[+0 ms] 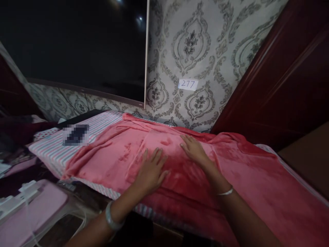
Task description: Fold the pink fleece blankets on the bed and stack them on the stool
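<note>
A plush pink-red blanket [257, 185] covers most of a long surface, with a squarish folded piece of the same plush cloth [177, 168] lying on top of it in the middle. My left hand [151, 171] rests on the left part of that folded piece, fingers spread and pointing away from me. On its far right part lies my right hand [194, 149], fingers stretched out toward the wall. Neither hand grips anything; both palms face down and are hidden. Darker, brushed patches mark the cloth between the hands.
At left, a striped cloth [56, 147] shows from under the blanket, with a blurred dark object [75, 134] on it. A big dark television [77, 44] hangs behind. A dark red wooden panel [269, 82] slants at right. A white power strip [20, 199] lies on a pink seat [46, 206].
</note>
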`<action>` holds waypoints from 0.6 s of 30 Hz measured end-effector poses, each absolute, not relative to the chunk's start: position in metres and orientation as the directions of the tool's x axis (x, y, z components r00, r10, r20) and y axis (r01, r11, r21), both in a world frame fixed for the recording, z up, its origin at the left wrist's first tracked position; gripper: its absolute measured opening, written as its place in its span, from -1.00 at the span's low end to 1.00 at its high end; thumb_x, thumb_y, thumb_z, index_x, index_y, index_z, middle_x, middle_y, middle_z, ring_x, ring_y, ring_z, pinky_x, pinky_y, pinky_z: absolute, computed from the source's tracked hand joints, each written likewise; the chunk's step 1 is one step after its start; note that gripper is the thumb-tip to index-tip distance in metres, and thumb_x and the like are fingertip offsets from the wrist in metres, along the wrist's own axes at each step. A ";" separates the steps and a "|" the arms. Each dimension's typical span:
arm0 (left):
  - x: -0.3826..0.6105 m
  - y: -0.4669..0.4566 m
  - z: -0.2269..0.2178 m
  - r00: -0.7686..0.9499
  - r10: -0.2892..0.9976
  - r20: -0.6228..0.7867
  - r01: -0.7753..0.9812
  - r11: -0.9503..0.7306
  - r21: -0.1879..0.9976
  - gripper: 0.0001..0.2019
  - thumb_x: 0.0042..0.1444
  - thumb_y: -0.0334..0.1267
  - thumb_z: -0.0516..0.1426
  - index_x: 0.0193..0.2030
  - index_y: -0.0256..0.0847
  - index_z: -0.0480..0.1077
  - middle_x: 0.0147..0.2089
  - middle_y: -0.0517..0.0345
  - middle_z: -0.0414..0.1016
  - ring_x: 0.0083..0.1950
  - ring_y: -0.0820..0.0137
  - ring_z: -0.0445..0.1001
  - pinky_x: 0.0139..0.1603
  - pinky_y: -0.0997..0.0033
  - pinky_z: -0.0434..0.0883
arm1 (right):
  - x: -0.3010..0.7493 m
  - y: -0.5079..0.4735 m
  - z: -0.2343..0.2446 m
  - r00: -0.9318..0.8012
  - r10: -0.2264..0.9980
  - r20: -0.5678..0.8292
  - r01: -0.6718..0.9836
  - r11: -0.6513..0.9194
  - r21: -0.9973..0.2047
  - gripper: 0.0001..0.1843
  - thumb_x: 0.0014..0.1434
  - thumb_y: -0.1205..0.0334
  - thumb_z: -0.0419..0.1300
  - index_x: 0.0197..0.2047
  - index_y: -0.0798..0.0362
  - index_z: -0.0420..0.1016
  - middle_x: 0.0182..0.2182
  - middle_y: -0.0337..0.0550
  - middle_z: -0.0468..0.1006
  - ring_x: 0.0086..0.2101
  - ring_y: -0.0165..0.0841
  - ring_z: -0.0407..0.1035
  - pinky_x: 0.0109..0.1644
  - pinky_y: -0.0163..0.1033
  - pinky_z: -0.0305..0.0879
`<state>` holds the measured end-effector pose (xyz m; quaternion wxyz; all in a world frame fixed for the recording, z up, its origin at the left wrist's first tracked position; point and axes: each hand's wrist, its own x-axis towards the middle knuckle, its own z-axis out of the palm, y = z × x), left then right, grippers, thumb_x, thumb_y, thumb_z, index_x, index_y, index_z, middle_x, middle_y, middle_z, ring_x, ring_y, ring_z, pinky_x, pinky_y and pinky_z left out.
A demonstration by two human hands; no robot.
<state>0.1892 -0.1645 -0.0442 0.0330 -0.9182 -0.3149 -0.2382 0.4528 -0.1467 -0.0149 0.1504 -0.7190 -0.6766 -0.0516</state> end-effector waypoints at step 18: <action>0.164 -0.184 -0.115 0.733 0.473 0.488 0.541 -0.841 0.002 -0.24 0.21 0.01 0.20 0.52 0.13 0.08 0.58 0.08 0.03 0.57 -0.02 -0.02 0.53 -0.29 -0.13 | 0.412 -0.058 -0.051 -0.082 0.997 -0.017 0.991 0.080 -0.104 -0.30 0.47 -0.22 -0.14 0.56 -0.18 -0.04 0.52 -0.04 -0.06 0.46 -0.02 -0.10 0.45 0.28 -0.07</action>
